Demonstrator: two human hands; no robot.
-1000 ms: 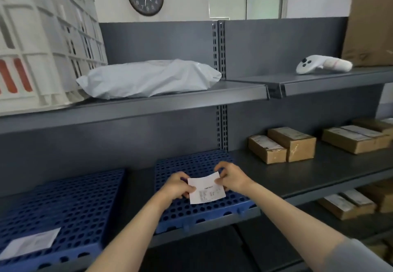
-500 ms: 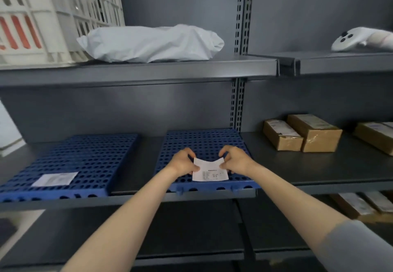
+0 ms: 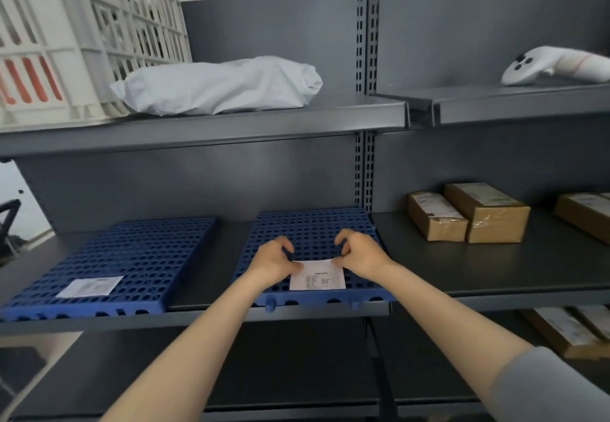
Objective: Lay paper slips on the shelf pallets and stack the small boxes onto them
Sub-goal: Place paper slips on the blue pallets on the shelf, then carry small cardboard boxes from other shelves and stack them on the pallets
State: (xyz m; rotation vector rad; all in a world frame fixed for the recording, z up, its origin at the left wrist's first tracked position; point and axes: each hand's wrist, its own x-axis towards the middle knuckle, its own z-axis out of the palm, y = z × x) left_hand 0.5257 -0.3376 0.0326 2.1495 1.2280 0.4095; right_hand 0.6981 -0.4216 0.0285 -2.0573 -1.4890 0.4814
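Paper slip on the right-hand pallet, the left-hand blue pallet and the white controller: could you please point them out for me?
paper slip [image 3: 317, 278], head view, printed middle of the sheet
left pallet [image 3: 142, 250], head view, bare perforated top
white controller [image 3: 523, 67], head view, button face

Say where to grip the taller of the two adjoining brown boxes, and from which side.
Probably its front end, across the width, from the front of the shelf. The taller box has a free right side, and its left side rises above the shorter box beside it.

Slip [image 3: 317, 275] on right pallet [image 3: 313, 228]; boxes [image 3: 468, 217] right of it.
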